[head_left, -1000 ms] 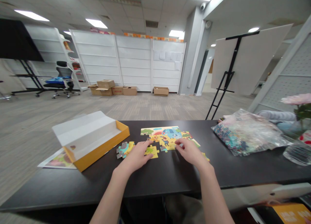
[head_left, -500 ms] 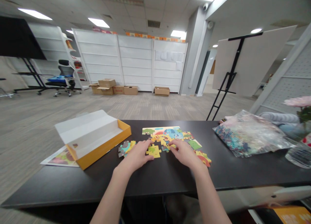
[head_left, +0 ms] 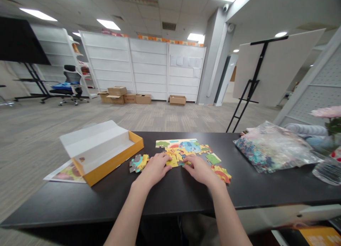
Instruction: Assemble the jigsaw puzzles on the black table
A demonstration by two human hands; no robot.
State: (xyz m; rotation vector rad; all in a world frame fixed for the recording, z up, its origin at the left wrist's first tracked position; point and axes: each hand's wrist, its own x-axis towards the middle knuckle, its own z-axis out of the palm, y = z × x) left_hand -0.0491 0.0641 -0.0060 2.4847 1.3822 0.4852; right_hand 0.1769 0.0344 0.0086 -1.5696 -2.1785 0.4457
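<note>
A partly joined jigsaw puzzle (head_left: 189, 146) lies on the black table (head_left: 186, 192), showing a blue elephant and yellow parts. My left hand (head_left: 157, 166) is at its lower left, with thumb and fingers round the edge of a yellow puzzle piece (head_left: 173, 161) that touches the joined part. Opposite it, my right hand (head_left: 196, 166) has its fingers pinched at the puzzle's lower edge on a small piece, mostly hidden by the fingers. Loose grey and teal pieces (head_left: 137, 162) rest left of my left hand. Red and orange pieces (head_left: 222, 174) lie beside my right wrist.
An open yellow box (head_left: 114, 165) with a white lid stands at the left, over a printed sheet (head_left: 64, 173). On the right are a clear plastic bag (head_left: 274, 146) of pieces and a glass vase (head_left: 329, 169) with a pink flower.
My left hand has moved up and slightly right, and the yellow piece has shifted the same way, up against the joined pieces. My right hand has shifted slightly, its fingers now more closed.
</note>
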